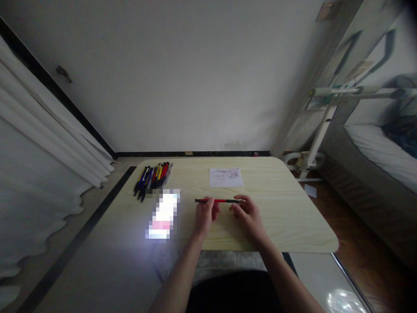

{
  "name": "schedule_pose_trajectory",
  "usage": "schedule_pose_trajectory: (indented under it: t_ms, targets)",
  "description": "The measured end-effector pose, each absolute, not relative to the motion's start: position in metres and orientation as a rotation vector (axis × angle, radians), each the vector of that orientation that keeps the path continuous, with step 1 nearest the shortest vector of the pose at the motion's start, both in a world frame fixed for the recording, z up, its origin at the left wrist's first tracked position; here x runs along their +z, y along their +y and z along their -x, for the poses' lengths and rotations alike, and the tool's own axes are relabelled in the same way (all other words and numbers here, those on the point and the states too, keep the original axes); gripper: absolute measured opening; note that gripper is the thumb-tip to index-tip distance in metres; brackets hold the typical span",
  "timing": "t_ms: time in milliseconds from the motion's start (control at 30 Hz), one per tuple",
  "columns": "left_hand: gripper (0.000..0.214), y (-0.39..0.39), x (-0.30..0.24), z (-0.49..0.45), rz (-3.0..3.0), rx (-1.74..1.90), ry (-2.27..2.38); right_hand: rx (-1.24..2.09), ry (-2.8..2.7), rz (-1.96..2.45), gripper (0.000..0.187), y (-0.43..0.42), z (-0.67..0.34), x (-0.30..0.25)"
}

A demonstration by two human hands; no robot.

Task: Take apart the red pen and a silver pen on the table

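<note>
Pale table (pixel 276 217) stood before white wall (pixel 195 87); left hand (pixel 205 214) pinched a red-and-black pen (pixel 220 201) crosswise over the table, nearer than the marked paper (pixel 226 178); right hand (pixel 249 214) curled at pen's black end, could not tell if gripping

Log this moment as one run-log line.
Left hand: holding red-and-black pen | right hand: at pen's right end | beyond hands: marked paper sheet | on table, left: assorted pens, lit phone

The pen (pixel 220 201) is coloured red and black; beyond the pen, white paper (pixel 226 178) is patterned darkly; beneath the pen, the pale-yellow table (pixel 283 213) is grain-streaked.
</note>
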State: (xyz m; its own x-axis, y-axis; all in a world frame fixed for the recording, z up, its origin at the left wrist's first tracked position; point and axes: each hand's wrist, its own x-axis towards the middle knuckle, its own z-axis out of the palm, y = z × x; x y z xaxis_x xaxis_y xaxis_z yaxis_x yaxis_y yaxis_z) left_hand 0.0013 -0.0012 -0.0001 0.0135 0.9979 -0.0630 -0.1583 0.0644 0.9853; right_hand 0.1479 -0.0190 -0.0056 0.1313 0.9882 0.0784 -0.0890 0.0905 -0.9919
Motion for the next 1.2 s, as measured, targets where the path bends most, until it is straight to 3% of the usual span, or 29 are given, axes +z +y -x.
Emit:
schedule_pose_trajectory:
  t_ms: [167,400,767,1033,1200]
  targets:
    - [0.03,-0.002,0.001,0.0,-1.046,1.228,1.034,1.064,-1.082,1.166,0.026,-0.02,-0.146,-0.006]
    - [0.038,0.0,0.0,-0.007,-1.037,1.275,1.162,1.089,-1.079,1.115,0.023,-0.019,-0.147,-0.004]
    - [0.029,-0.015,0.045,-0.009,-1.049,1.244,0.989,1.213,-1.086,0.984,0.014,-0.044,-0.148,0.025]
    - [0.029,-0.024,0.025,-0.009,-0.901,1.048,0.851,1.292,-1.19,1.052,0.017,-0.047,-0.155,0.023]
    - [0.03,-0.006,0.025,0.0,-0.675,1.19,0.916,1.265,-1.277,1.105,0.038,-0.033,-0.164,0.025]
